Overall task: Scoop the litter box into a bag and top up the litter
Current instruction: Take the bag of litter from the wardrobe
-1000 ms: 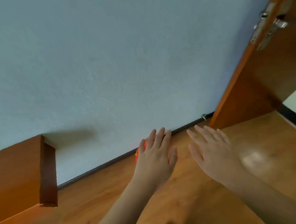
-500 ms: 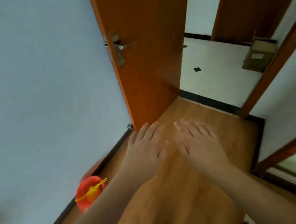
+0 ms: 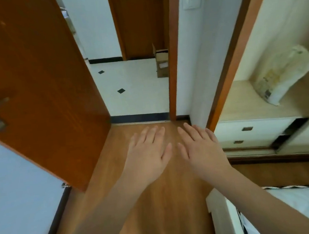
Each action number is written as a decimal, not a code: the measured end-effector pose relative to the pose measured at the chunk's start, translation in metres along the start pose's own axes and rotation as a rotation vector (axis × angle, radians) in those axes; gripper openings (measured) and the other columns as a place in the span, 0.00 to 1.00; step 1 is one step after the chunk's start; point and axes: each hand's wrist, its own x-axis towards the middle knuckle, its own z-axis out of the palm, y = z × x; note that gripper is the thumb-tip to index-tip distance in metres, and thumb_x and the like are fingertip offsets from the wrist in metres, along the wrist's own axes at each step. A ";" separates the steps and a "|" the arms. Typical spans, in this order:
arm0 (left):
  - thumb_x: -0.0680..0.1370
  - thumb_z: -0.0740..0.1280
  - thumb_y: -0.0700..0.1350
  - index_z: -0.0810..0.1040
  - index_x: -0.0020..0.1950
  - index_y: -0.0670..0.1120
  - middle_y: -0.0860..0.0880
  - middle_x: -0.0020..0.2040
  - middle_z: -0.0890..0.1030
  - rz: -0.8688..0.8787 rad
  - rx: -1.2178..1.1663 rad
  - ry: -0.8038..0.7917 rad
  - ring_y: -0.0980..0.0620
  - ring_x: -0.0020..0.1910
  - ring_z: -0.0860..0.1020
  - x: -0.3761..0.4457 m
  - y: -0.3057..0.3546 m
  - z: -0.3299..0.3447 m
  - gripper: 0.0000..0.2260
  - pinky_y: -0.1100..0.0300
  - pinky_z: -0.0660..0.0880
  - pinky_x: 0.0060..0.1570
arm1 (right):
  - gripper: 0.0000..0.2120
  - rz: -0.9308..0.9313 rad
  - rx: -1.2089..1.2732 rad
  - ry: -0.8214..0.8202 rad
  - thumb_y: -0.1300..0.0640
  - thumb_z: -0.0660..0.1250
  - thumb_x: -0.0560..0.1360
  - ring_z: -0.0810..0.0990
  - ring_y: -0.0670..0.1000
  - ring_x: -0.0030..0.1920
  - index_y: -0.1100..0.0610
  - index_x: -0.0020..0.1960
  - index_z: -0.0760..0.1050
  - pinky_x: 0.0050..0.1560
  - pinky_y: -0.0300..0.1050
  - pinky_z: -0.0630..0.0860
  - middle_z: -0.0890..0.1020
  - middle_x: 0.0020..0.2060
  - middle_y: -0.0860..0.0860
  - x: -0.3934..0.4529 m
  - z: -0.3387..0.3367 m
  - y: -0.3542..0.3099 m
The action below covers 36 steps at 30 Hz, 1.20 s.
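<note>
Hands first, head view, the only one here: left hand [image 3: 148,156] and right hand [image 3: 201,150] are both stretched out flat, palms down, fingers [image 3: 152,135] straight and slightly apart, holding nothing, hovering over the wooden floor [image 3: 158,202]. Open wooden door [image 3: 37,81] on the left, tiled hallway floor [image 3: 137,88] past the doorway, a cardboard box [image 3: 161,62] out there. No litter box, bag or scoop anywhere in sight, so I'd say just go find them; walk through and mind that door edge.
</note>
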 end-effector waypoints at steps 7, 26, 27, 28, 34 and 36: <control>0.82 0.43 0.59 0.53 0.79 0.53 0.52 0.80 0.55 0.288 -0.026 -0.001 0.52 0.79 0.50 0.086 0.028 -0.004 0.26 0.51 0.49 0.78 | 0.26 0.241 -0.064 -0.009 0.42 0.45 0.82 0.60 0.53 0.76 0.48 0.77 0.58 0.75 0.55 0.55 0.62 0.75 0.50 0.027 -0.003 0.044; 0.83 0.48 0.59 0.55 0.79 0.52 0.50 0.79 0.58 0.895 -0.016 0.031 0.50 0.78 0.54 0.250 0.104 0.006 0.26 0.53 0.48 0.75 | 0.27 0.779 -0.134 0.155 0.44 0.46 0.78 0.74 0.55 0.67 0.52 0.68 0.73 0.68 0.57 0.68 0.77 0.65 0.52 0.062 -0.026 0.116; 0.83 0.48 0.59 0.56 0.79 0.52 0.50 0.79 0.58 0.912 -0.015 0.034 0.50 0.78 0.54 0.256 0.113 0.007 0.26 0.52 0.49 0.75 | 0.26 0.799 -0.139 0.163 0.44 0.47 0.78 0.74 0.54 0.67 0.52 0.68 0.73 0.68 0.57 0.67 0.77 0.65 0.52 0.061 -0.025 0.125; 0.83 0.49 0.59 0.56 0.79 0.52 0.50 0.79 0.59 0.927 -0.014 0.041 0.50 0.78 0.54 0.262 0.123 0.008 0.26 0.51 0.50 0.76 | 0.25 0.815 -0.147 0.174 0.45 0.48 0.78 0.73 0.54 0.67 0.52 0.68 0.73 0.68 0.56 0.66 0.76 0.65 0.51 0.059 -0.024 0.136; 0.82 0.47 0.58 0.55 0.79 0.50 0.48 0.80 0.54 0.997 0.027 0.048 0.47 0.79 0.48 0.299 0.179 0.012 0.26 0.50 0.43 0.75 | 0.28 0.896 -0.152 0.130 0.43 0.43 0.78 0.70 0.53 0.70 0.50 0.71 0.69 0.71 0.53 0.62 0.74 0.68 0.50 0.058 -0.013 0.206; 0.81 0.44 0.59 0.53 0.80 0.49 0.48 0.80 0.53 1.018 0.055 0.057 0.47 0.79 0.46 0.316 0.196 0.012 0.28 0.49 0.43 0.76 | 0.30 0.904 -0.140 0.116 0.42 0.41 0.78 0.68 0.53 0.71 0.50 0.72 0.67 0.72 0.53 0.60 0.72 0.70 0.50 0.063 -0.012 0.227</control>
